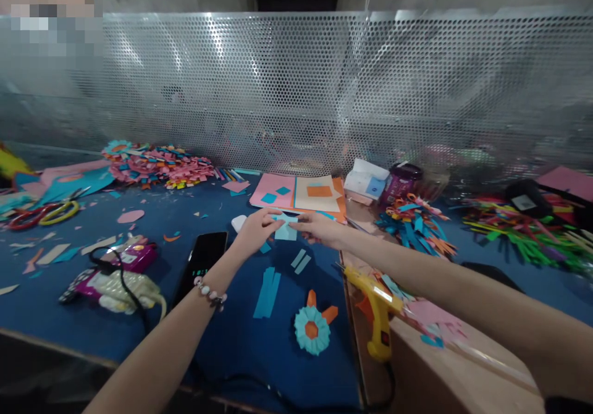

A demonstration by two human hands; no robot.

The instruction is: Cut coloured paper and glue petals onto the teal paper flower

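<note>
Both my hands meet over the blue table (194, 333) on a small light blue paper piece (285, 231). My left hand (256, 228) pinches its left side, and my right hand (319, 227) pinches its right side. Just beyond them lies a stack of pink, cream and orange paper sheets (299, 195). Loose blue paper strips (268, 291) and a folded teal and orange paper flower (314, 329) lie nearer to me. A black phone (202, 261) rests beside my left wrist.
A yellow glue gun (378, 309) sits on a brown box (445, 371) at the right. Yellow and red scissors (44, 214) lie far left. Piles of coloured paper cuttings (155, 165) and strips (414, 221) border a perforated metal screen (296, 86).
</note>
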